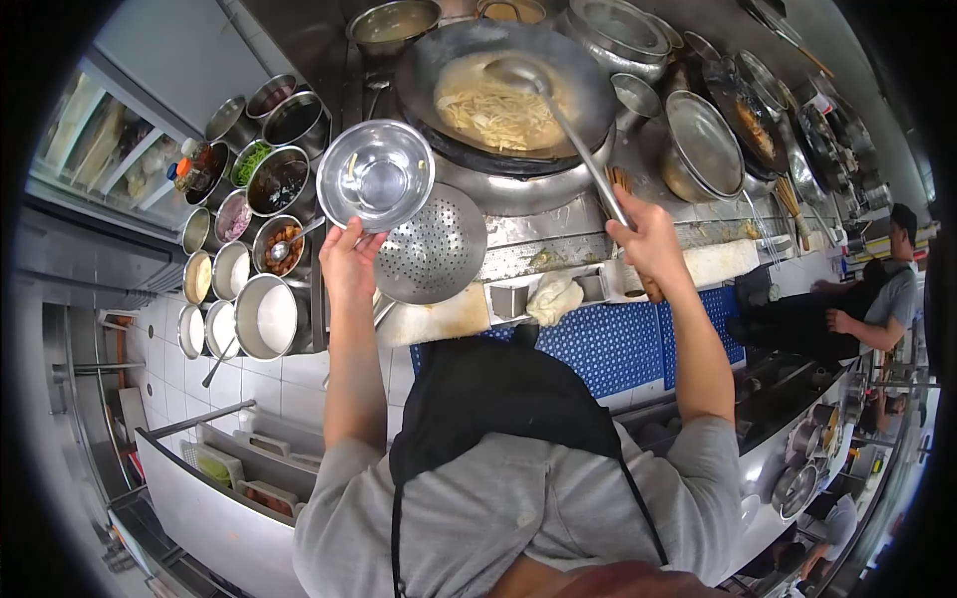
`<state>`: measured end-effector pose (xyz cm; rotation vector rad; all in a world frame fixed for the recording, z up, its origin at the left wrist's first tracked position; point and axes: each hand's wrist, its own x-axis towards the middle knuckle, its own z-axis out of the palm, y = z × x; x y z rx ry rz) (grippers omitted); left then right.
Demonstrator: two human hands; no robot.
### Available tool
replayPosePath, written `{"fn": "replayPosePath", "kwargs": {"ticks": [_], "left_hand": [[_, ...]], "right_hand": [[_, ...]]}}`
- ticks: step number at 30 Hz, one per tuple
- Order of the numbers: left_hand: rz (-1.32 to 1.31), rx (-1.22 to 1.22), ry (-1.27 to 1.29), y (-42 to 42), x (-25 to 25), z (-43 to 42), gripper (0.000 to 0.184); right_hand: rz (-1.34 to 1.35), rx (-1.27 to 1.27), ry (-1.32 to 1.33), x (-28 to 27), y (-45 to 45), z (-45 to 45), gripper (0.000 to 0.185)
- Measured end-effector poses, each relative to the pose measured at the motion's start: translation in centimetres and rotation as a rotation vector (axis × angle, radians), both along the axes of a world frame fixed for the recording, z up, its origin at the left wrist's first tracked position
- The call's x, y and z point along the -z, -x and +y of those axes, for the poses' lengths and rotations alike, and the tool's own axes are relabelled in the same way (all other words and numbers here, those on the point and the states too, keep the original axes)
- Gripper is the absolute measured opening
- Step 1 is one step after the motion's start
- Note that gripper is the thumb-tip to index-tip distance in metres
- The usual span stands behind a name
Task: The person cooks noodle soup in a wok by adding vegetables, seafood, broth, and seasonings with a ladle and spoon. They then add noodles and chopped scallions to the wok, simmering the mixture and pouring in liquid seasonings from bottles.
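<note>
My left hand (351, 257) grips the lower rim of a shiny metal bowl (377, 177), which is tilted toward me and has a few small bits stuck to its wall. Just beside and below that bowl lies a perforated strainer (434, 249). My right hand (648, 239) is closed around the handle of a ladle (573, 130). The ladle's head rests in a large dark wok (419, 85), where pale strips of food (498, 115) sit in cloudy liquid.
Several metal containers of seasonings, such as chopped greens (251, 159) and a white powder (267, 315), stand at left. A cloth (554, 299) lies on the counter's front edge. At right are a metal pot (703, 145), another wok (743, 115) and a seated person (877, 309).
</note>
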<state>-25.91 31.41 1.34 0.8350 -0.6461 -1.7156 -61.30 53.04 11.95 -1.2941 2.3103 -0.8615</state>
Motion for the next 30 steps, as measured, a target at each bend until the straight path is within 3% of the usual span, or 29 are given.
{"fn": "replayPosePath", "kwargs": {"ticks": [3, 6, 7, 10, 11, 14, 16, 20, 23, 24, 27, 28, 29, 30], "left_hand": [[-0.001, 0.008, 0.009, 0.2, -0.2, 0.3, 0.016], [-0.005, 0.045, 0.01, 0.8, -0.2, 0.2, 0.014], [-0.005, 0.054, 0.004, 1.0, -0.3, 0.2, 0.014], [0.02, 0.128, 0.032, 1.2, 0.1, -0.2, 0.014], [0.026, 0.165, 0.042, 1.2, 0.2, -0.2, 0.015], [0.007, 0.224, 0.002, 2.4, -0.5, 0.3, 0.016], [0.025, 0.292, 0.015, 3.5, -0.2, 0.5, 0.02], [0.011, 0.383, 0.006, 5.3, -1.0, 2.5, 0.02], [0.018, 0.514, 0.009, 6.6, 0.1, 4.3, 0.015], [-0.017, 0.551, 0.023, 7.6, -0.4, 5.2, 0.011], [0.0, 0.688, 0.1, 9.9, -2.1, 8.8, 0.017], [0.0, 0.732, 0.119, 11.0, -1.2, 9.3, 0.022], [-0.03, 0.766, 0.116, 12.4, -2.1, 11.3, 0.014], [-0.08, 0.851, 0.139, 14.0, -2.2, 13.1, 0.014]], "right_hand": [[0.167, 0.083, 0.007, -1.0, 0.0, 1.3, 0.056], [0.155, 0.148, -0.005, 1.2, 2.6, 2.7, 0.057], [-0.077, 0.264, -0.01, 0.3, 1.7, 3.1, 0.055], [-0.184, 0.33, 0.165, 2.5, 0.3, 5.3, 0.058], [-0.095, 0.31, 0.244, 3.8, 0.1, 6.0, 0.057], [-0.261, 0.461, 0.294, 4.9, -1.8, 8.6, 0.058], [-0.191, 0.495, 0.214, 5.7, -2.3, 10.3, 0.057], [0.33, 0.413, -0.034, 11.9, 0.4, 14.8, 0.059], [0.283, 0.432, -0.286, 14.8, 0.1, 15.8, 0.056], [0.395, 0.432, -0.292, 17.4, 0.6, 16.8, 0.056], [0.285, 0.428, -0.197, 17.5, -0.2, 17.9, 0.032], [0.272, 0.537, -0.026, 19.0, -0.3, 18.2, 0.036], [0.251, 0.516, 0.102, 15.6, -1.7, 18.8, 0.042], [-0.06, 0.471, 0.067, 12.4, -2.0, 19.9, 0.05]]}}
